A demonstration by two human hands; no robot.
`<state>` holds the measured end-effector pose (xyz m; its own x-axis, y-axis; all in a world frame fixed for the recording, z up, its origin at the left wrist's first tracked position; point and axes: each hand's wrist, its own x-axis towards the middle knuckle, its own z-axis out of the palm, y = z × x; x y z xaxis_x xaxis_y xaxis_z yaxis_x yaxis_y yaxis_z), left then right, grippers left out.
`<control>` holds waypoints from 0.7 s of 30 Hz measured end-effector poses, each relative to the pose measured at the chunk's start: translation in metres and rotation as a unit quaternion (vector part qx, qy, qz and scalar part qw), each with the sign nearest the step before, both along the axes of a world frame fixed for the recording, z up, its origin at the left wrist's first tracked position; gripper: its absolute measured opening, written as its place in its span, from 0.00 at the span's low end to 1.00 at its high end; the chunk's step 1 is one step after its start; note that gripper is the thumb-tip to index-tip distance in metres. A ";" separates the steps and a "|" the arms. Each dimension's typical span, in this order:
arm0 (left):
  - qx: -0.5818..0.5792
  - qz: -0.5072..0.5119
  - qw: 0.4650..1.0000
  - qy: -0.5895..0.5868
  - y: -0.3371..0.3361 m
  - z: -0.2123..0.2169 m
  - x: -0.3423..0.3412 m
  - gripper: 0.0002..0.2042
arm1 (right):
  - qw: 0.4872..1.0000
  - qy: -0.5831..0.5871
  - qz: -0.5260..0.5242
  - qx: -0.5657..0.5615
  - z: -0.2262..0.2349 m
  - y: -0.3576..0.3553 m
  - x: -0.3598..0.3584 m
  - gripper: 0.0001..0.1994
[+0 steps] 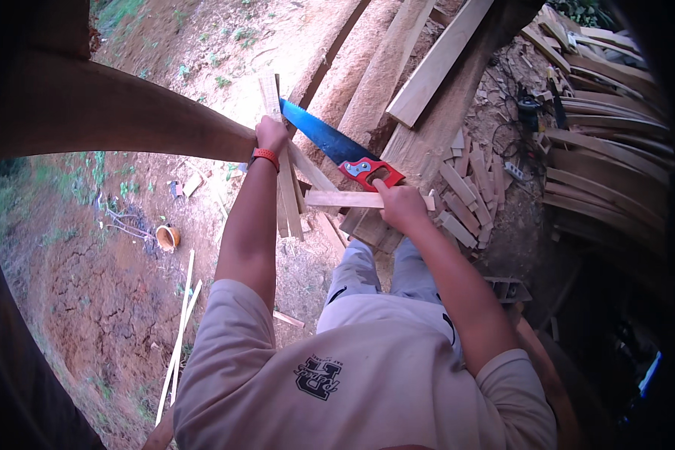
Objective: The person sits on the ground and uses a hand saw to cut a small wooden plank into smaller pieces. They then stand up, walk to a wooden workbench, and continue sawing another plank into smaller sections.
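Observation:
My left hand (271,136) is closed round an upright-looking wooden strip (286,187), whose far end sticks out beyond the fingers. A red band circles that wrist. My right hand (405,208) grips the red handle of a handsaw (330,140). Its blue blade slants to the far left, teeth on the far edge, with the tip beside the strip at my left hand. A short pale wooden strip (341,199) crosses at my right hand; whether the fingers also hold it I cannot tell. Another strip (311,166) lies slanted between both hands, under the blade.
Thick timber beams (375,75) stretch away ahead, with a planed board (439,64) on them. Small wood offcuts (469,187) lie heaped right of my knees. Curved planks (607,157) are stacked at far right, near a power strip (514,171). An orange pot (167,238) lies left.

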<state>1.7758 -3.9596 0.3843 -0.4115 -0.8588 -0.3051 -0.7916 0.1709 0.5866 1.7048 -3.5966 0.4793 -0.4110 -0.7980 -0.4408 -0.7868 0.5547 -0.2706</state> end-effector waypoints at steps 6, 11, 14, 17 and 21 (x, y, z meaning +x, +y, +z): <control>0.038 -0.012 0.997 0.071 -0.026 -0.026 0.005 0.15 | 0.989 -0.008 -0.112 -0.101 0.044 0.049 0.000 0.21; 0.110 0.035 0.988 0.103 -0.053 -0.048 0.011 0.16 | 0.924 -0.102 -0.265 -0.256 0.079 0.123 0.029 0.21; 0.239 0.214 0.926 0.197 0.003 -0.012 -0.042 0.19 | 0.880 -0.158 -0.374 -0.247 0.100 0.184 0.054 0.20; 0.225 0.214 0.926 0.217 -0.015 -0.061 -0.034 0.20 | 0.850 -0.189 -0.434 -0.233 0.138 0.211 0.072 0.17; 0.230 0.248 0.899 0.278 -0.016 -0.051 -0.065 0.18 | 0.823 -0.187 -0.485 -0.228 0.156 0.236 0.103 0.14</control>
